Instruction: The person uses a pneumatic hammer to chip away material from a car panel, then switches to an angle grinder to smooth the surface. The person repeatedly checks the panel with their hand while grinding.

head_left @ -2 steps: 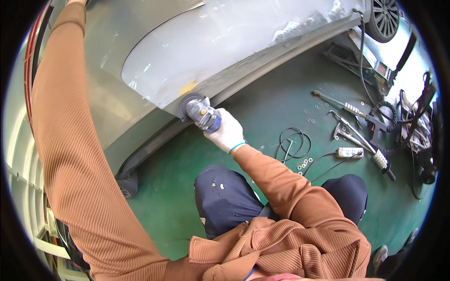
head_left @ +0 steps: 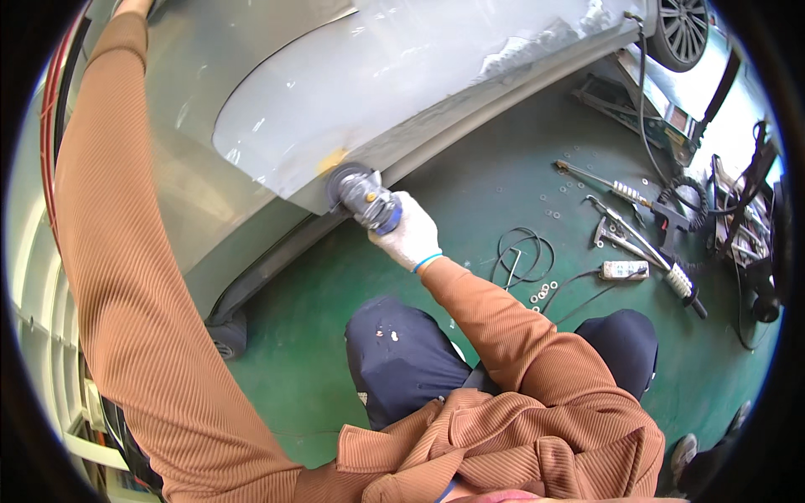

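Note:
My right hand (head_left: 409,233), in a white knit glove with a blue cuff edge, is closed round the rear of an angle grinder (head_left: 369,199). The grinder's round disc is at the lower edge of a grey car door (head_left: 293,126), just below a yellowish patch (head_left: 333,159) on the panel. I cannot tell whether the disc touches the metal. My left arm reaches up along the left side. Only the back part of my bare left hand (head_left: 134,7) shows at the top edge by the car body, with its fingers hidden.
Right of the car, the green floor (head_left: 470,251) holds a coiled cable (head_left: 537,251), several small washers (head_left: 545,292), a white power strip (head_left: 625,270) and long metal pulling tools (head_left: 646,239). A metal stand (head_left: 637,113) is by the wheel (head_left: 679,33). Someone's shoe (head_left: 684,453) shows at lower right.
The grinder in my right hand has shifted slightly right, a little away from the yellowish patch. The whole view has moved slightly. My left arm stays raised.

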Available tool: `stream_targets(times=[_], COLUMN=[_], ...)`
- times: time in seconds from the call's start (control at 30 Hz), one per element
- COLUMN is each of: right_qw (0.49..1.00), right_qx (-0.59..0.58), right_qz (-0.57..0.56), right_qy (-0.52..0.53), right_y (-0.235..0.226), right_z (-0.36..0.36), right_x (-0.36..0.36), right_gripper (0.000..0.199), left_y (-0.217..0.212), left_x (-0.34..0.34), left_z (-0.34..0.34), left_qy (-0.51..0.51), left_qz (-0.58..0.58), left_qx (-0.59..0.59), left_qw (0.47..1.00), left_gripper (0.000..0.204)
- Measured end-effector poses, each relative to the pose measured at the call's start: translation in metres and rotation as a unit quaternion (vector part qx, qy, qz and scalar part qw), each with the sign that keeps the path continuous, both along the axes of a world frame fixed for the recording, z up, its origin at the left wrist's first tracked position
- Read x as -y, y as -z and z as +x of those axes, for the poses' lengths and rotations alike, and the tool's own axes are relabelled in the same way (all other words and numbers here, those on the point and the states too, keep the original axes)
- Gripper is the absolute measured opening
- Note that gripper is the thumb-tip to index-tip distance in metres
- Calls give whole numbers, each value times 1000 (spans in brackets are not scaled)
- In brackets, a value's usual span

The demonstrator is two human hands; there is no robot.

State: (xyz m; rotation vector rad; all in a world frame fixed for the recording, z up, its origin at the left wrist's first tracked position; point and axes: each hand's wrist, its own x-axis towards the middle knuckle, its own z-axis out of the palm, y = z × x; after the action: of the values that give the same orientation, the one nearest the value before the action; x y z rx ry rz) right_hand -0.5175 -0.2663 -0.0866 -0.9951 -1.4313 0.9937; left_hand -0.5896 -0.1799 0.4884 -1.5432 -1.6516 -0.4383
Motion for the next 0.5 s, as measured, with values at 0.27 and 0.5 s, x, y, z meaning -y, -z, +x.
stream_targets(times=[0.27, 0.5], right_qw=[984, 995], right_qx=[-128, -49], right_qz=[-88, -89], right_qy=[81, -3], right_y=[-5, -8], right_z=[93, 73], right_x=[-53, -24], right_gripper=[53, 55], left_y=[-51, -48], left_x=[-63, -68], left_z=[-70, -71], left_qy=[-68, -53], left_qz=[-4, -12], left_qx=[-75, -32], left_qw=[995, 998], left_gripper=[125, 129])
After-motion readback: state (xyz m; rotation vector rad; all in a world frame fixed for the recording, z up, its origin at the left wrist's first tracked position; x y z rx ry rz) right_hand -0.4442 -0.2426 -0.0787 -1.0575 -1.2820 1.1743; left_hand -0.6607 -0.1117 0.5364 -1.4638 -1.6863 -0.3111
